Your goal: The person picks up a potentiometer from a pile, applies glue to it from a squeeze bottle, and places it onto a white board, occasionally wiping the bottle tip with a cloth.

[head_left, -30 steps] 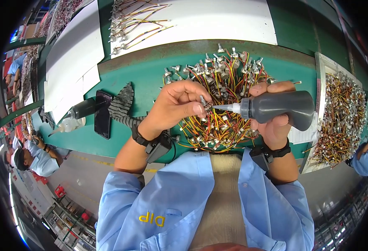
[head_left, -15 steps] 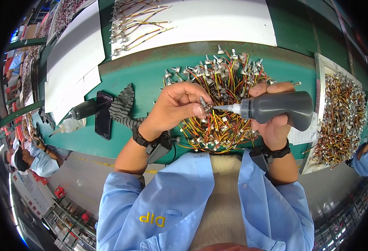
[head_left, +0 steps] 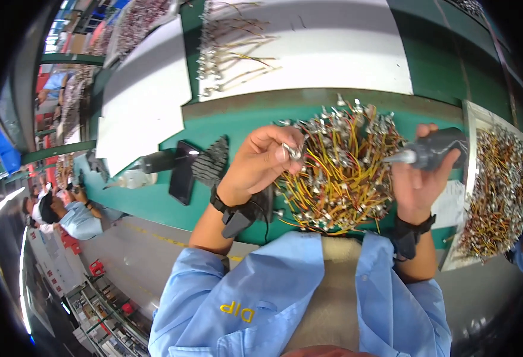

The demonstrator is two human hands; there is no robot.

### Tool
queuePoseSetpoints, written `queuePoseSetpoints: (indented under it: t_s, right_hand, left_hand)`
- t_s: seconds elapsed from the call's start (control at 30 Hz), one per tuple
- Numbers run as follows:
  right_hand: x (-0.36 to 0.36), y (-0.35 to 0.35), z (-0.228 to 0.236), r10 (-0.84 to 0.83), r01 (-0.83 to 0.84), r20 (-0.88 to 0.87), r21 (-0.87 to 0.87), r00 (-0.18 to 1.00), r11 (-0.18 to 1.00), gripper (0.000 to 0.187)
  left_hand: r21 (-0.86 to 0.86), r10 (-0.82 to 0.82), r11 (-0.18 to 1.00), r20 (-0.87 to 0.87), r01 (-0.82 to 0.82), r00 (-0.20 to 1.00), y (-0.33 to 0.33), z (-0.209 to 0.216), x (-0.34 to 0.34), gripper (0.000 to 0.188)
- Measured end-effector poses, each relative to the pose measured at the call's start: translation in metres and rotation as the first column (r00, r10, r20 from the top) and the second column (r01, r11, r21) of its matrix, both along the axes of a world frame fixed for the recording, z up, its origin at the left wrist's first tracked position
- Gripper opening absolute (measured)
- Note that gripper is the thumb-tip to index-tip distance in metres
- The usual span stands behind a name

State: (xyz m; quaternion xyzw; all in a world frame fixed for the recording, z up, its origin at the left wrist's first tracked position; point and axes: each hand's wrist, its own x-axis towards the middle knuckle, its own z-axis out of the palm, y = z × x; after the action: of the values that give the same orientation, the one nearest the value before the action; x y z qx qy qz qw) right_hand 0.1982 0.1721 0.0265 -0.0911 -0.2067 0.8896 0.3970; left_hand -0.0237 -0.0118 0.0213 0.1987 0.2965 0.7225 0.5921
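Between thumb and fingers, my left hand (head_left: 254,162) pinches a small silver potentiometer (head_left: 292,152), held just left of the heap. My right hand (head_left: 415,189) is wrapped round a dark grey squeeze bottle (head_left: 445,147) with a pale pointed nozzle (head_left: 400,157). That nozzle points left, well apart from the potentiometer. A large heap of wired potentiometers (head_left: 340,178) with red, yellow and black leads lies on the green tabletop (head_left: 154,205) between and behind my hands.
At right stands a white tray (head_left: 471,128) full of wired parts. On the raised white board (head_left: 344,44) lies a row of potentiometers (head_left: 211,65). Left are a phone (head_left: 183,172), striped cloth (head_left: 212,162), a dark bottle (head_left: 157,161) and a clear bottle (head_left: 135,178). Another person (head_left: 74,214) works further left.
The bottle in my right hand has drawn away to the right, its nozzle leaving the potentiometer. My left hand still pinches the potentiometer. The whole view has shifted.
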Motion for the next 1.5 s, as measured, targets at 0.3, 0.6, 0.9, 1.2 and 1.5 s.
queuePoseSetpoints:
  t_s: [0.3, 0.6, 0.9, 1.2, 1.5]
  right_hand:
    - [0.008, 0.010, -0.002, 0.004, -0.025, -0.112, -0.185, 0.994, 0.982, 0.046]
    - [0.007, 0.010, 0.001, -0.028, 0.019, -0.038, -0.221, 0.999, 0.975, 0.045]
    - [0.002, 0.012, -0.003, 0.015, -0.022, -0.042, -0.177, 0.999, 0.984, 0.046]
    - [0.001, 0.012, -0.003, 0.030, -0.036, -0.038, -0.150, 0.999, 0.988, 0.045]
    - [-0.003, 0.012, -0.002, 0.018, -0.025, -0.039, -0.184, 0.999, 0.983, 0.047]
  left_hand:
    - [-0.138, 0.294, 0.924, -0.338, -0.356, 0.894, 0.008, 0.038, -0.105, 0.012]
    - [-0.116, 0.453, 0.819, -0.468, -0.561, 0.758, 0.091, 0.021, -0.256, 0.019]
    - [0.145, -0.035, 0.843, -0.947, -0.519, -0.320, 0.107, -0.052, -0.392, 0.030]
    - [-0.034, -0.096, 0.710, -0.994, -0.703, -0.050, 0.119, -0.052, -0.363, 0.026]
    - [0.252, -0.033, 0.586, -0.942, -0.770, -0.333, 0.100, -0.020, -0.350, 0.031]
